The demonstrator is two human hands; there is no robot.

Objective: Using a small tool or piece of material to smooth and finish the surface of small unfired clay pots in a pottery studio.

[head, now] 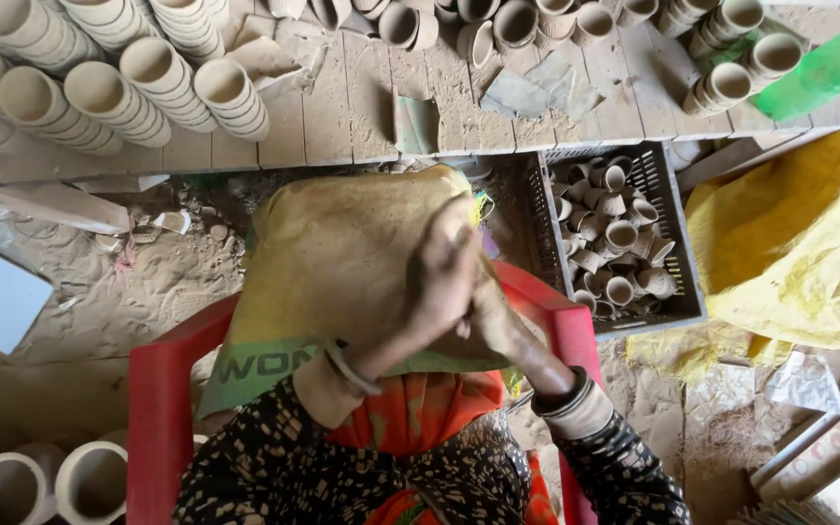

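Plainly, the likeliest mishap lay in the yellow sack [342, 262] draped over the red plastic chair [162, 389]; it sat loosely across the seat and hung past the front edge, so a careless tug could, one judged, have pulled it off onto the dusty ground, or dragged grit with it; the black crate [678, 243] of small clay cups [619, 233] stood just beside the chair's right arm, near enough that a swinging elbow might have knocked it and chipped a cup. The two hands were pressed together over the sack, near its right-hand edge; the left hand [444, 277] lay on top, fingers curled and closed rather than spread, with a bangle at the wrist; the right hand [498, 326] sat beneath and against it, largely hidden, so how far its fingers were open could not be told; whether anything small was held between the palms was likewise hidden, though the hands seemed to rest on the cloth or hover just above it. Beyond the chair, rows of stacked clay cups [148, 87] lay on their sides across the wooden planks [342, 117]; a yellow tarpaulin [789, 243] lay crumpled to the right of the crate.
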